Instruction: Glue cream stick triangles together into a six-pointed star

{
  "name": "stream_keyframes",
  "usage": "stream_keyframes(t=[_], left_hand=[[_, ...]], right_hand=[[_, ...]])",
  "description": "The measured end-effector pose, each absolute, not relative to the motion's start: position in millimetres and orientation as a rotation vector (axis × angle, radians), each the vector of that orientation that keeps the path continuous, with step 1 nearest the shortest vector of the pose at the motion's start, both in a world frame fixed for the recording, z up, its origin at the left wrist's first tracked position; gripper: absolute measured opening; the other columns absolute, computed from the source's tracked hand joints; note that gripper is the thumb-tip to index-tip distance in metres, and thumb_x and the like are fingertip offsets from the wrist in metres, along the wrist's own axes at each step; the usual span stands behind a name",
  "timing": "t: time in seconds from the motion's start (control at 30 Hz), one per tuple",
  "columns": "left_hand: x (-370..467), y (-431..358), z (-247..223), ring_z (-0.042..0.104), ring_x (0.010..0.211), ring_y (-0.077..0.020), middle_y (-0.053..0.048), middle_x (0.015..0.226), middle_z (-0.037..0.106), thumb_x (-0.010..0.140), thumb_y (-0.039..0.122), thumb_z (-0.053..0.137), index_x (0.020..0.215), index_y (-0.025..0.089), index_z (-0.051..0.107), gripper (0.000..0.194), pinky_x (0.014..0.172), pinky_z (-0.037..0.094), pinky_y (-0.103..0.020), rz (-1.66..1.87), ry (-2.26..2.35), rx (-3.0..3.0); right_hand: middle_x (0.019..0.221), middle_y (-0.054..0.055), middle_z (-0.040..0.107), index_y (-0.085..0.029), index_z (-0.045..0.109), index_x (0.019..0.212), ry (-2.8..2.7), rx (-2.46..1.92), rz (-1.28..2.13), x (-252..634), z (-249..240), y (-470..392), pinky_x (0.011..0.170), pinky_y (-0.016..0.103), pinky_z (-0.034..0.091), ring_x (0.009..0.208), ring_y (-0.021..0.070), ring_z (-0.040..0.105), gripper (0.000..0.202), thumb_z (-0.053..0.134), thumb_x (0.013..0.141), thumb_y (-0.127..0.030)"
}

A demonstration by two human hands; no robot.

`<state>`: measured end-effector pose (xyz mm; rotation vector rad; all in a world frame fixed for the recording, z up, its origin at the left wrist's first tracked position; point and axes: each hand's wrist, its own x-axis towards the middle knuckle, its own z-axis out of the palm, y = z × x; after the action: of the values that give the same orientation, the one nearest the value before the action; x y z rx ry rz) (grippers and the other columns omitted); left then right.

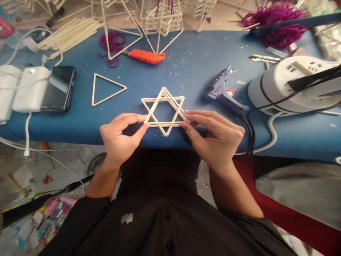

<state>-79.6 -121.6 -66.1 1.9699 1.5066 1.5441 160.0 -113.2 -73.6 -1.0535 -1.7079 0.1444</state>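
Both hands meet at the near edge of the blue bench (186, 67): the left hand (119, 137) and the right hand (213, 137) each pinch a corner of the stick star (163, 110) lying flat there. Beyond lie a stick triangle (106, 89), a glue gun (222, 90) and an orange cutter (146, 56).

Star frame at the desk's near edge

On the desk (186, 71), the star frame (163, 110) lies between a stick triangle (106, 89) at left and a glue gun (222, 90) at right; a cutter (146, 56) lies behind.
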Motion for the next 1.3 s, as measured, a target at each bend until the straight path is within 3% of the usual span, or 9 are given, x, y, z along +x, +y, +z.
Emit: stream_keyframes(t=[0.57, 1.17, 1.3], left_hand=[[-81.7, -123.0, -64.6, 0.081, 0.086, -0.0176, -0.001, 0.094, 0.086, 0.087, 0.019, 0.089, 0.095, 0.021, 0.084, 0.010, 0.083, 0.066, -0.030, 1.500, 1.530, 2.091], [-86.8, -119.6, -67.8, 0.083, 0.091, -0.0195, 0.001, 0.095, 0.087, 0.090, 0.013, 0.086, 0.090, 0.025, 0.082, 0.013, 0.088, 0.068, -0.036, 1.533, 1.389, 2.139], [-87.5, -119.9, -69.3, 0.083, 0.088, -0.0190, 0.002, 0.092, 0.086, 0.090, 0.012, 0.086, 0.090, 0.025, 0.082, 0.014, 0.085, 0.068, -0.035, 1.547, 1.387, 2.173]], right_hand=[[0.105, 0.004, 0.085, -0.028, 0.083, 0.106, -1.730, -1.068, 0.148, 161.4, -75.6, -114.7, 0.083, 0.034, 0.071, 0.088, 0.0213, 0.083, 0.023, 0.089, 0.086, -0.019], [0.107, 0.006, 0.085, -0.026, 0.083, 0.107, -1.763, -1.065, 0.142, 161.7, -75.0, -116.6, 0.084, 0.035, 0.071, 0.090, 0.0213, 0.083, 0.025, 0.085, 0.086, -0.013], [0.102, 0.004, 0.085, -0.026, 0.083, 0.106, -1.771, -1.097, 0.169, 163.3, -73.3, -117.1, 0.074, 0.031, 0.069, 0.084, 0.0187, 0.081, 0.024, 0.083, 0.087, -0.013]])
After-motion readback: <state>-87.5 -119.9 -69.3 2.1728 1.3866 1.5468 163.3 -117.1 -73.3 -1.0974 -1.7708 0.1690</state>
